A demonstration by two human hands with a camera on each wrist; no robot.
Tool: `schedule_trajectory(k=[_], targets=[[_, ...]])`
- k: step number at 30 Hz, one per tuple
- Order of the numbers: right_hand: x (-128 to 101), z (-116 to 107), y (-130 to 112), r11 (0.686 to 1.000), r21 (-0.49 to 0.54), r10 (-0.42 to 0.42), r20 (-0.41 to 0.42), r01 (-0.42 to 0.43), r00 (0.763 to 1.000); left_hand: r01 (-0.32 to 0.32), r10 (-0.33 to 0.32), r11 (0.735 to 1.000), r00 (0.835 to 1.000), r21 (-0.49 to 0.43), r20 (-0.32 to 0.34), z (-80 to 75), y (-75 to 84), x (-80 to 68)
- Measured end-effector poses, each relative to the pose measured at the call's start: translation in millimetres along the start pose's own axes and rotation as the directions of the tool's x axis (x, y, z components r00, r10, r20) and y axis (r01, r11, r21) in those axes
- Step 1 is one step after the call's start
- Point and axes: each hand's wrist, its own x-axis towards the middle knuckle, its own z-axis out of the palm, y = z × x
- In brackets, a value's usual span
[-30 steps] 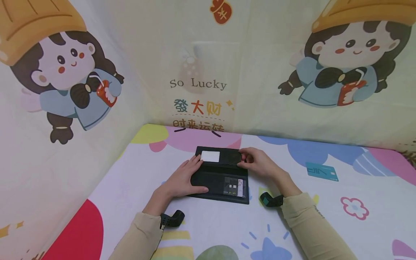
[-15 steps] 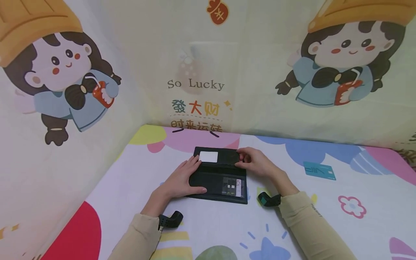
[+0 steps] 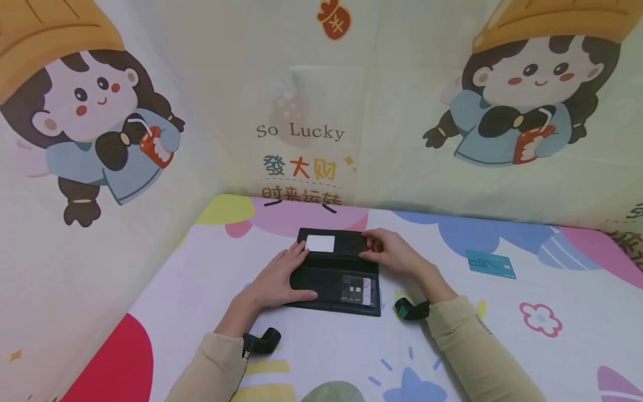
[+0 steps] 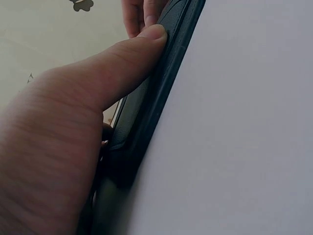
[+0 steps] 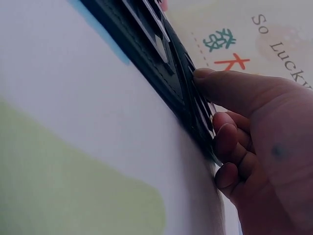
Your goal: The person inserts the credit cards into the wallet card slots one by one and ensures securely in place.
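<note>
Black and unfolded, the wallet [image 3: 335, 271] lies flat on the patterned table cover [image 3: 502, 346]. A white card [image 3: 320, 243] sits in its far flap; more cards [image 3: 359, 290] show in the near pocket. "So Lucky" [image 3: 300, 132] reads on the backdrop above Chinese characters. The left hand [image 3: 278, 277] presses the wallet's left part with straight fingers. The right hand [image 3: 389, 252] pinches the wallet's right edge. A teal card [image 3: 490, 264] with white lettering too small to read lies well apart.

black wallet [image 3: 334, 272] — white card [image 3: 320, 243], teal card [image 3: 490, 263]
</note>
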Motion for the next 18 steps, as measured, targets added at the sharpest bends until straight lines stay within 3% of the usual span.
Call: schedule_trajectory(k=[18], targets=[[1.5,1.9,-2.0,1.0,-0.023,-0.01,0.007,0.01,1.0,0.003,-0.003,1.0,1.0,0.005,-0.007,0.6,0.4,-0.6]])
